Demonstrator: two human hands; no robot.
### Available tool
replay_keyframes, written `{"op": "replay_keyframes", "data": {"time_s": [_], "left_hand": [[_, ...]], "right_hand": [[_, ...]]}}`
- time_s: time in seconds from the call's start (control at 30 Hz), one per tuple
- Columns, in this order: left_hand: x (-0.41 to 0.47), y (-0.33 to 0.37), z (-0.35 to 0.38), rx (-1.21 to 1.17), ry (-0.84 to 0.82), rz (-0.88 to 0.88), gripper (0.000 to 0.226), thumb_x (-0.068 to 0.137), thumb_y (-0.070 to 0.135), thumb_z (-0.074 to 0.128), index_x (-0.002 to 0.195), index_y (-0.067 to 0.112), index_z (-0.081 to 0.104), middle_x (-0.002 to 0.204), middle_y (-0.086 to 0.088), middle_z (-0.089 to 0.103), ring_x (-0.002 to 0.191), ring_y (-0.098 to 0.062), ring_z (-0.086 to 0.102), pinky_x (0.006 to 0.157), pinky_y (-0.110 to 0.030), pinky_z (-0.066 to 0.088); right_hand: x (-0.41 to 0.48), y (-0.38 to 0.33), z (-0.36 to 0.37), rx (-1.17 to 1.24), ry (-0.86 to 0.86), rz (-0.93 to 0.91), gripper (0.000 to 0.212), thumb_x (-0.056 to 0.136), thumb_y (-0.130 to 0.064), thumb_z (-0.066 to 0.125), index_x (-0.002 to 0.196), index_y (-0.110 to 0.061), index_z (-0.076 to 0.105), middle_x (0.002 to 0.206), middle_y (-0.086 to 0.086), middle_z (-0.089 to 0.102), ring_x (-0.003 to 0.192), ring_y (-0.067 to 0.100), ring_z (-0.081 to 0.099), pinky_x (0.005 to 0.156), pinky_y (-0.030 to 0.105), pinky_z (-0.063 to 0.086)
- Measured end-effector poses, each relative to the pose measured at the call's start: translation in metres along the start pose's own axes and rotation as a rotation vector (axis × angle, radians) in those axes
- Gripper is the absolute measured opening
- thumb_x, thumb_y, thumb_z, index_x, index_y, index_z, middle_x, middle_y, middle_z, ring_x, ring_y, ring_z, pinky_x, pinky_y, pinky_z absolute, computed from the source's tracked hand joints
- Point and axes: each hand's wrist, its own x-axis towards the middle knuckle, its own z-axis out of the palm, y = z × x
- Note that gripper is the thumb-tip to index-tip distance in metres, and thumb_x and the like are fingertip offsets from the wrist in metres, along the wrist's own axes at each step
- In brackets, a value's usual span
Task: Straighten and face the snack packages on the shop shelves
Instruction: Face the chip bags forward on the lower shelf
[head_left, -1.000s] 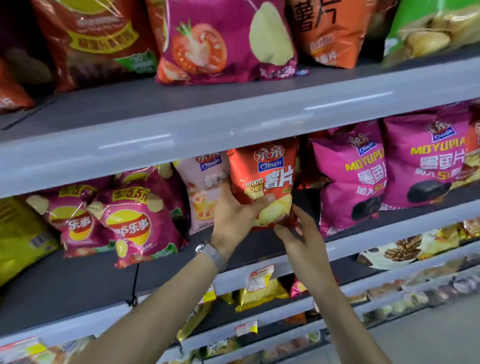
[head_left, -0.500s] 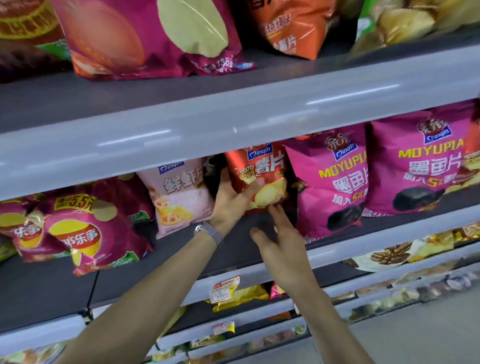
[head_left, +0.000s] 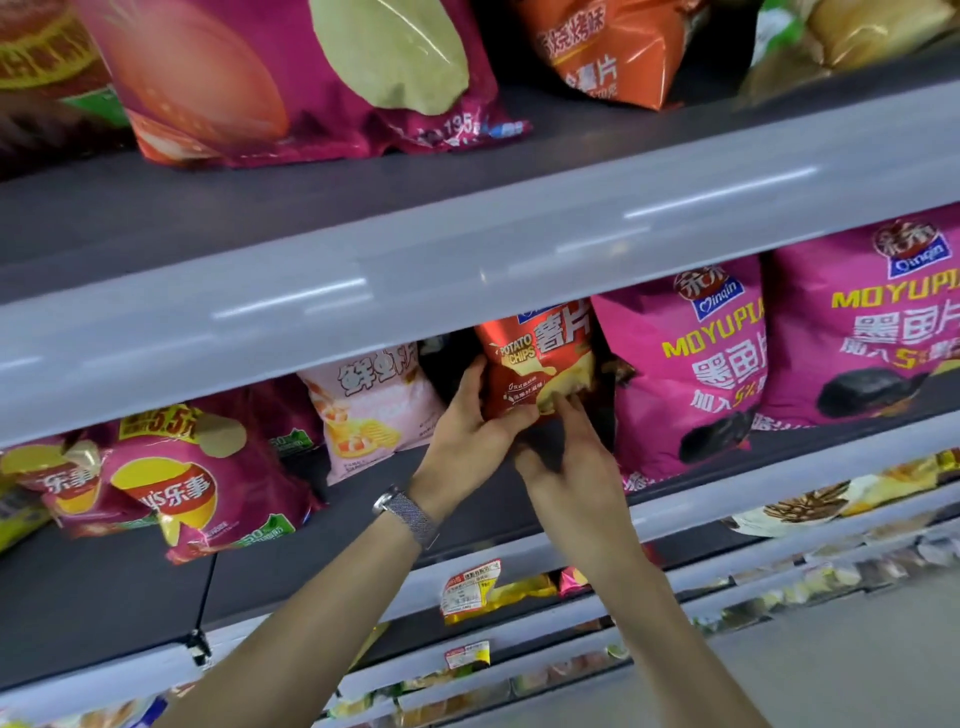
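Red chip bag (head_left: 535, 364): here it is on the middle shelf, standing between the pale pink bag (head_left: 369, 410) and the magenta bag (head_left: 691, 374). It sits further back than both, and its top is hidden behind the grey shelf lip (head_left: 467, 270).
Left hand (head_left: 467, 431): I grip the bag's lower left edge, fingers curled round behind it and thumb laid across the front near the bottom seam.
Right hand (head_left: 571, 467): loose and fairly flat, holding nothing; my fingertips (head_left: 561, 402) just touch the bag's lower right corner.
Facing: the print reads toward me, "POTATO CHIPS" right way up, though I'd say the bag leans a touch.
Step in hand: by my reckoning, seating this bag square and bringing it level with the front of the row.
How I want to do it: slide from the base, both bottom corners together, so the bag comes forward without twisting. Light pressure only, since it's air and crisps inside.
Watch the top: I judge it could catch under the lip if I lift, so I'd go low along the dark shelf deck (head_left: 363, 499).
Watch the right: the magenta bag is touching or nearly so, I can't tell which. A careless shove would likely tip it.
Finish I'm after: base flat, label straight, face in line with its neighbours.
Left to do: the slumped bags (head_left: 176, 483) far left look due the same.
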Motion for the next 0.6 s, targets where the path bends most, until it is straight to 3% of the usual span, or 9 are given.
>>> {"op": "replay_keyframes", "data": {"time_s": [0.17, 0.3, 0.4, 0.47, 0.6], "left_hand": [[0.000, 0.010, -0.001, -0.101, -0.012, -0.044, 0.063, 0.073, 0.035, 0.081, 0.132, 0.040, 0.057, 0.119, 0.020, 0.074, 0.104, 0.008, 0.070, 0.093, -0.018, 0.052], [-0.004, 0.007, -0.011, 0.056, -0.100, -0.011, 0.084, 0.071, 0.048, 0.083, 0.148, 0.041, 0.050, 0.132, 0.015, 0.071, 0.124, -0.010, 0.067, 0.114, -0.043, 0.050], [-0.027, 0.017, -0.021, 0.296, -0.178, 0.011, 0.084, 0.086, 0.041, 0.076, 0.160, 0.032, 0.038, 0.146, 0.008, 0.061, 0.134, -0.016, 0.058, 0.114, -0.032, 0.042], [-0.044, 0.019, -0.026, 0.431, -0.181, 0.068, 0.081, 0.092, 0.042, 0.070, 0.162, 0.025, 0.035, 0.151, 0.001, 0.054, 0.140, -0.021, 0.052, 0.110, -0.027, 0.037], [-0.077, 0.007, -0.025, 0.662, -0.215, 0.187, 0.064, 0.098, 0.042, 0.065, 0.155, 0.024, 0.045, 0.153, -0.002, 0.052, 0.141, -0.022, 0.048, 0.113, -0.030, 0.039]], "right_hand": [[-0.003, -0.012, -0.003, -0.053, 0.016, 0.051, 0.075, 0.080, -0.042, 0.058, 0.152, -0.032, 0.039, 0.145, -0.006, 0.057, 0.130, 0.020, 0.056, 0.107, 0.045, 0.049], [-0.017, -0.020, -0.007, -0.178, -0.024, 0.037, 0.065, 0.094, -0.044, 0.059, 0.153, -0.030, 0.036, 0.145, -0.004, 0.056, 0.132, 0.022, 0.053, 0.107, 0.045, 0.047], [-0.033, -0.016, -0.017, -0.353, -0.006, 0.011, 0.061, 0.099, -0.048, 0.056, 0.154, -0.026, 0.039, 0.146, -0.001, 0.057, 0.132, 0.025, 0.053, 0.104, 0.042, 0.047], [-0.047, -0.011, -0.026, -0.460, 0.040, -0.001, 0.054, 0.099, -0.050, 0.055, 0.147, -0.026, 0.048, 0.137, 0.003, 0.064, 0.123, 0.028, 0.059, 0.095, 0.043, 0.051], [-0.074, -0.003, -0.046, -0.670, 0.079, -0.016, 0.052, 0.094, -0.063, 0.040, 0.128, -0.030, 0.061, 0.115, -0.002, 0.070, 0.106, 0.024, 0.064, 0.083, 0.042, 0.056]]}}
